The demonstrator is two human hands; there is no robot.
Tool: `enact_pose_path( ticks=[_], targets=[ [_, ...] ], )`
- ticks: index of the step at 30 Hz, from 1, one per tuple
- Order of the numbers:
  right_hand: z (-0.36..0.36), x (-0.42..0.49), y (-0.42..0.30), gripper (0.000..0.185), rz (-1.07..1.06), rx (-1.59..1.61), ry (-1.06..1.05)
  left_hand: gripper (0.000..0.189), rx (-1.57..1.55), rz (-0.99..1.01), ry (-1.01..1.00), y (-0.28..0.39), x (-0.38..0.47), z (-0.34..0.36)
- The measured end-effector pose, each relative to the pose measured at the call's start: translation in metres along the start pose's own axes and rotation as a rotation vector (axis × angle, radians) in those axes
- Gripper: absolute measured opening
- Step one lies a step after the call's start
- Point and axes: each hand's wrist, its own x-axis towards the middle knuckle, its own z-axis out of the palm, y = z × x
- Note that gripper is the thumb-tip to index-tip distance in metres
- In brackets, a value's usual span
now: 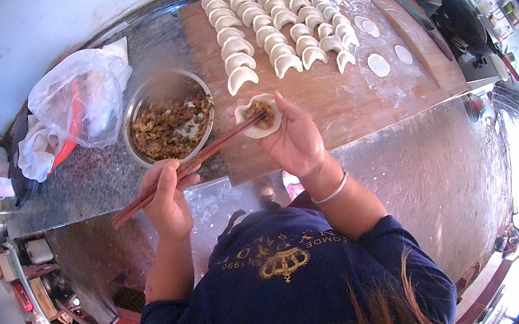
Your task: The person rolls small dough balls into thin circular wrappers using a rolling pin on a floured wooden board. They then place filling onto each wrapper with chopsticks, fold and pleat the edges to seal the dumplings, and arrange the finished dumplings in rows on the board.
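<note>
In my left hand [166,197] is a pair of reddish wooden chopsticks [199,158], held slantwise. Their tips touch brown-green minced filling [264,115] on a round dough wrapper [276,126]. My right hand [297,141], with a bangle on its wrist, carries that wrapper on its palm and fingers above the wooden board's near edge. To the left of the wrapper, a round metal bowl [204,81] holds more filling, with the bottom partly showing. Rows of folded dumplings [242,79] lie on the floured wooden board [279,90], and several flat wrappers [379,65] lie to their right.
A clear plastic bag [66,97] and a white cloth [36,148] sit around a red-rimmed thing at the left of the stone counter [92,175]. A long wooden strip [404,42] and a dark flat blade [424,22] lie at right, near a black wok [463,21].
</note>
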Motion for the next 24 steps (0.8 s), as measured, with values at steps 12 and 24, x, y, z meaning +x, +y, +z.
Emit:
enact_pose_path(
  ticks=[12,24],
  targets=[
    [0.014,0.000,0.005,0.037,0.001,-0.040,0.040,0.020,-0.063,0.071,0.032,0.006,0.004,-0.001],
    [0.015,-0.005,0.002,0.037,0.007,-0.027,-0.001,0.019,-0.045,0.158,-0.017,0.011,-0.003,-0.004]
  ],
)
